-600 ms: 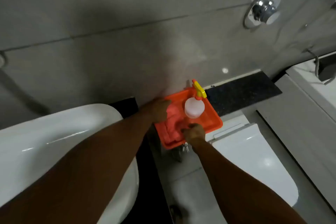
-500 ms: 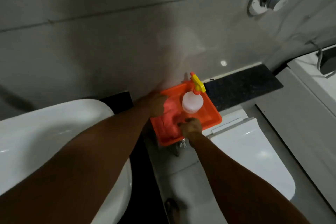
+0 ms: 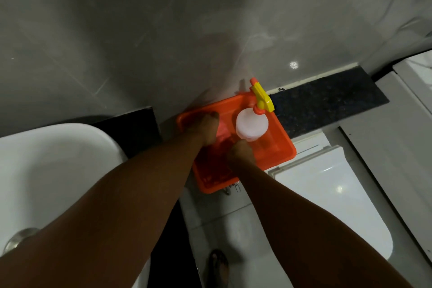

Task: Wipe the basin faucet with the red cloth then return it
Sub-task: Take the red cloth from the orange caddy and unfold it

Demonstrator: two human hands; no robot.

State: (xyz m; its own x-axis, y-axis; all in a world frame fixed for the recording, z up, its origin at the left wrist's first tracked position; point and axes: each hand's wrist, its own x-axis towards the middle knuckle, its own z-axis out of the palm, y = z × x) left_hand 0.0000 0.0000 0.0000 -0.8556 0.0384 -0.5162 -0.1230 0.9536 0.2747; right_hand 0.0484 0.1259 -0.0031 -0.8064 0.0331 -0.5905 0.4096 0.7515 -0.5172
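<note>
The red cloth (image 3: 222, 134) lies bunched in an orange tray (image 3: 284, 149) on a dark ledge against the wall. My left hand (image 3: 204, 127) presses down on the cloth's left part. My right hand (image 3: 238, 151) grips the cloth's near right part, just in front of a spray bottle. Both hands hide most of the cloth. The white basin (image 3: 53, 170) is at the left with its drain at the lower left; the faucet is out of view.
A white spray bottle (image 3: 251, 125) with a yellow and orange trigger stands in the tray's far right. A white toilet with its lid down (image 3: 339, 194) sits below the tray at the right. A grey tiled wall rises behind. My foot shows on the floor (image 3: 218, 266).
The view has tilted down and drifted right, so the wall fitting has left the top. Both hands stay on the cloth in the tray, drawn a little closer together.
</note>
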